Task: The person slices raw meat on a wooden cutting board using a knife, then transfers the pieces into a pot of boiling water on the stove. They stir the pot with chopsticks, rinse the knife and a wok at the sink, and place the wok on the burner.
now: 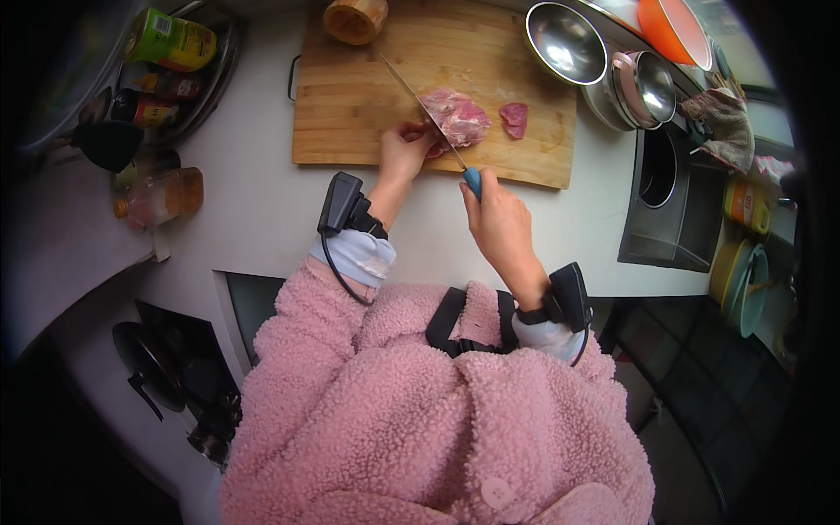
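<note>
On the wooden cutting board (367, 96) lies a chunk of raw red meat (464, 118), with a small slice of meat (514, 121) apart to its right. My right hand (503, 223) is closed round the blue handle of a kitchen knife (473, 182). The long blade slants away to the far left, along the left side of the chunk. My left hand (406, 153) has its fingers curled at the near left edge of the meat, close to the blade, gripping a bit of it. The blade partly hides those fingertips.
A cut orange-coloured gourd or squash (356, 19) sits at the board's far left. Metal bowls (567, 44) and a sink (678, 210) are on the right. Bottles and jars, including a green-yellow container (175, 41), stand on the left. An oil bottle (162, 197) is nearer.
</note>
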A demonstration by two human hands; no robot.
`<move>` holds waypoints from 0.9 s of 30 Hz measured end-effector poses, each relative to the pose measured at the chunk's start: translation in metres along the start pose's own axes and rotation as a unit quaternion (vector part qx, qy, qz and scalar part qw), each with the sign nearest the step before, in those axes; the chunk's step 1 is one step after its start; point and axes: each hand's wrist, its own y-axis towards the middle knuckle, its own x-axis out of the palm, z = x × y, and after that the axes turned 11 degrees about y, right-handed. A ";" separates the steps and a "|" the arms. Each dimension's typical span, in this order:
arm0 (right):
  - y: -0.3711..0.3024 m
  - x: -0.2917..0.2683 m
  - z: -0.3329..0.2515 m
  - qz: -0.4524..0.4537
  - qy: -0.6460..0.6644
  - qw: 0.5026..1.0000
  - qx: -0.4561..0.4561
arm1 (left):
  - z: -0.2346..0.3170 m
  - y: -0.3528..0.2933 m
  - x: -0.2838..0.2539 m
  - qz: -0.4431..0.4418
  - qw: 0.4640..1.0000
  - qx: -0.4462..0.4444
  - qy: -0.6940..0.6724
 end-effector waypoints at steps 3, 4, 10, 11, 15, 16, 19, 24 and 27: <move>0.003 0.014 -0.006 0.008 0.020 1.000 0.004 | 0.009 0.003 -0.016 0.004 1.000 -0.008 0.019; -0.001 0.017 -0.007 0.008 0.031 0.999 0.005 | 0.009 -0.001 -0.020 0.008 1.000 -0.014 0.024; -0.014 0.019 0.007 0.017 0.018 0.999 0.021 | 0.008 -0.006 -0.015 0.022 1.000 -0.008 0.004; -0.018 0.018 0.008 0.018 0.012 0.999 0.023 | 0.008 -0.005 -0.014 0.020 1.000 -0.005 -0.021; -0.021 0.019 0.006 0.017 -0.005 0.999 0.036 | 0.007 -0.001 -0.014 0.005 0.999 0.001 0.047; -0.014 0.021 0.005 0.019 -0.004 1.000 0.025 | 0.007 -0.001 -0.014 0.000 0.998 -0.001 0.058; 0.011 0.035 -0.001 0.016 -0.001 1.000 0.011 | 0.006 -0.001 -0.016 -0.008 0.998 -0.005 0.055; -0.019 0.028 0.003 0.018 0.020 0.999 0.026 | 0.011 -0.001 -0.015 0.008 1.000 -0.017 0.013; -0.034 0.014 0.003 -0.037 0.024 0.994 0.100 | 0.007 -0.004 -0.017 -0.011 0.999 -0.025 0.039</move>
